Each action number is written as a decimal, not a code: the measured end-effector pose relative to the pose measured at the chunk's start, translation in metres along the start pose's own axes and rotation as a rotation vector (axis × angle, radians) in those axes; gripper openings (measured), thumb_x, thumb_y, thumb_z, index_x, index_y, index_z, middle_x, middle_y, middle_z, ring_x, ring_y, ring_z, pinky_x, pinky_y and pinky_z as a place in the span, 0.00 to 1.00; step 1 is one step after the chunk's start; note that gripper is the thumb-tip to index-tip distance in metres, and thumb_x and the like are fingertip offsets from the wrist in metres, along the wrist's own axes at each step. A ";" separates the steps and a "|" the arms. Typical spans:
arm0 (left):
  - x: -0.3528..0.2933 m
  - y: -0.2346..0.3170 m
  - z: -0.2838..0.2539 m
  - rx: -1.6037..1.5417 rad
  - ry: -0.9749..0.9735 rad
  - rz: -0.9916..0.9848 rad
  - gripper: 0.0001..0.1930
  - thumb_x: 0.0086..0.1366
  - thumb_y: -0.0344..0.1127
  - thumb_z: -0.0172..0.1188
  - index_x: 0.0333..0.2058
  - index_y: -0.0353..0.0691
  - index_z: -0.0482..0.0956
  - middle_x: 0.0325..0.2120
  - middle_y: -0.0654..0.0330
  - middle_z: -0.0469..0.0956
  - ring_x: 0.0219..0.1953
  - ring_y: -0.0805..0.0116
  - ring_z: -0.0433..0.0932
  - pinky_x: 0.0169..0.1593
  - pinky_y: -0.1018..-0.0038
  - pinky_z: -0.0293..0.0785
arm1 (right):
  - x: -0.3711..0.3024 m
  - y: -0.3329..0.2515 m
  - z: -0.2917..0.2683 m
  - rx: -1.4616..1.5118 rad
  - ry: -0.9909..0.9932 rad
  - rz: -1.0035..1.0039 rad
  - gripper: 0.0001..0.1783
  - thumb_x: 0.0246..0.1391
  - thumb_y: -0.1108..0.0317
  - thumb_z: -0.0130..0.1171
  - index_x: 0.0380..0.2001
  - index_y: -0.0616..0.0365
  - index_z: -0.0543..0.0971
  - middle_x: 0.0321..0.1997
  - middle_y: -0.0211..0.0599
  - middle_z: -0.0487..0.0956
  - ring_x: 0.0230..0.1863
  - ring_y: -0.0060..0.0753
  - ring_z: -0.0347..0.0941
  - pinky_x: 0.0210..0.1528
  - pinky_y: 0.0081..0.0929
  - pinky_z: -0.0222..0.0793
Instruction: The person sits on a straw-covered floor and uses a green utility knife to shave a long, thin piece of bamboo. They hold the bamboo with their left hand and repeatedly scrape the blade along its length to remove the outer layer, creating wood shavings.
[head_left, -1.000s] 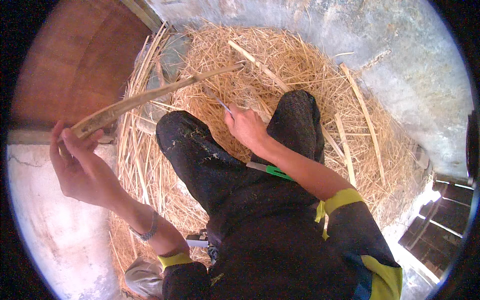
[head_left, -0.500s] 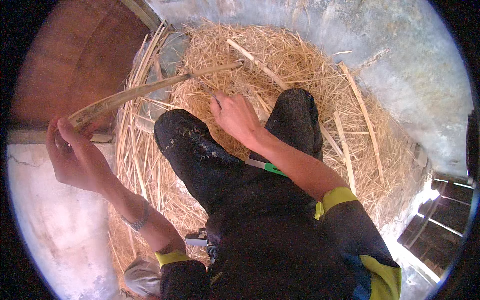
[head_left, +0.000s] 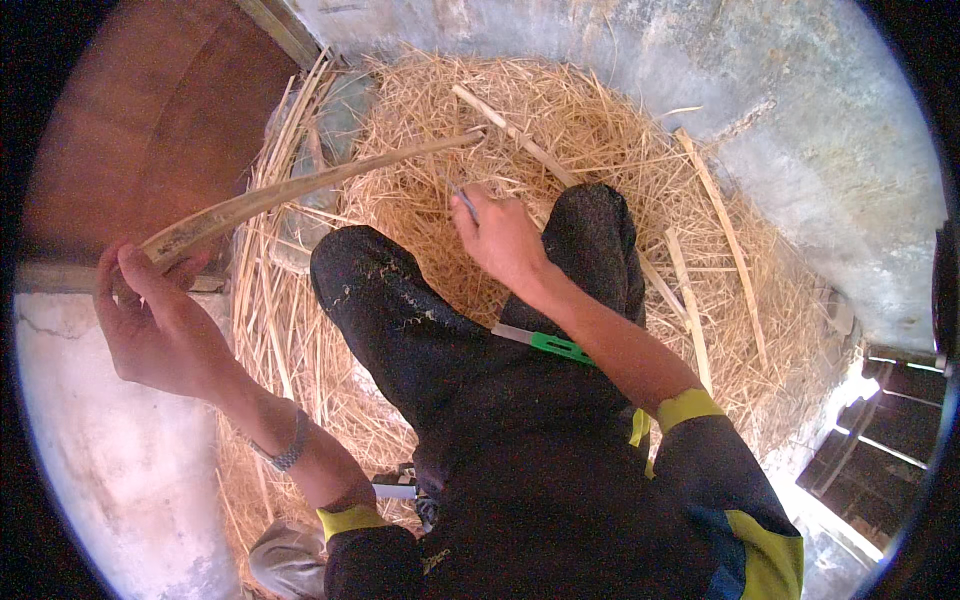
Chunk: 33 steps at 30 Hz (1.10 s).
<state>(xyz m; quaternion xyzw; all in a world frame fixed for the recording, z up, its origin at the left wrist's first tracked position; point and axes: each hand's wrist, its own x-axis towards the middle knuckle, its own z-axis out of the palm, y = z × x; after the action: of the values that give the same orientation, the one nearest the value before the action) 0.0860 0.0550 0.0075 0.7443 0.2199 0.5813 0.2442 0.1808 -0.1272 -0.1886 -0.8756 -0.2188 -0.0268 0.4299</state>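
Observation:
My left hand (head_left: 165,325) pinches the near end of a long, slightly curved bamboo strip (head_left: 290,188), which slants up to the right over the straw. Its far end rises past my left knee. Closed around a slim bluish-grey tool (head_left: 465,203), my right hand (head_left: 508,242) is between my knees. The tool's exact kind is too small to tell, and it is apart from the strip. Across my lap lies a utility knife (head_left: 558,345) with a green handle and a pale blade, partly under my right forearm.
Straw and thin shavings (head_left: 540,90) cover the floor around my legs. Several pale split strips (head_left: 725,235) lie on the straw ahead and to the right. A grey-blue wall (head_left: 640,50) curves behind, and a reddish-brown panel (head_left: 150,130) stands at the left.
My right hand has drawn away from the bamboo strip, moving right with the slim tool. My left hand keeps the strip almost in place.

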 end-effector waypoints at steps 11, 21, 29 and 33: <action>-0.003 0.004 0.008 -0.002 -0.017 0.035 0.13 0.63 0.34 0.53 0.39 0.27 0.73 0.29 0.49 0.77 0.24 0.63 0.80 0.23 0.75 0.80 | 0.028 0.078 0.007 -0.273 -0.187 0.300 0.20 0.55 0.57 0.47 0.29 0.66 0.77 0.28 0.60 0.76 0.33 0.55 0.75 0.36 0.46 0.71; -0.006 -0.004 -0.009 0.013 -0.071 0.091 0.14 0.65 0.34 0.51 0.43 0.30 0.72 0.27 0.50 0.78 0.24 0.66 0.80 0.26 0.80 0.77 | -0.075 0.014 -0.084 -0.292 -0.833 -0.002 0.21 0.46 0.54 0.58 0.31 0.64 0.72 0.32 0.53 0.73 0.39 0.54 0.70 0.43 0.44 0.67; -0.027 0.009 -0.007 -0.067 -0.109 0.195 0.15 0.66 0.33 0.47 0.46 0.26 0.67 0.37 0.48 0.77 0.22 0.64 0.79 0.32 0.78 0.78 | -0.131 0.045 -0.092 -0.414 -0.722 -0.052 0.20 0.38 0.64 0.64 0.34 0.63 0.72 0.37 0.47 0.73 0.42 0.49 0.71 0.45 0.41 0.67; -0.031 0.008 -0.019 -0.036 -0.159 0.232 0.18 0.66 0.36 0.47 0.48 0.25 0.65 0.42 0.48 0.74 0.28 0.62 0.79 0.37 0.75 0.77 | -0.125 0.041 -0.100 -0.384 -0.805 0.004 0.17 0.41 0.66 0.61 0.35 0.61 0.70 0.35 0.48 0.73 0.41 0.50 0.71 0.42 0.41 0.66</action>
<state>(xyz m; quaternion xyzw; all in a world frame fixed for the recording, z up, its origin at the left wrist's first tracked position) 0.0612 0.0318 -0.0070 0.8039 0.1019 0.5489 0.2053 0.0989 -0.2699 -0.1854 -0.8807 -0.3580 0.2769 0.1401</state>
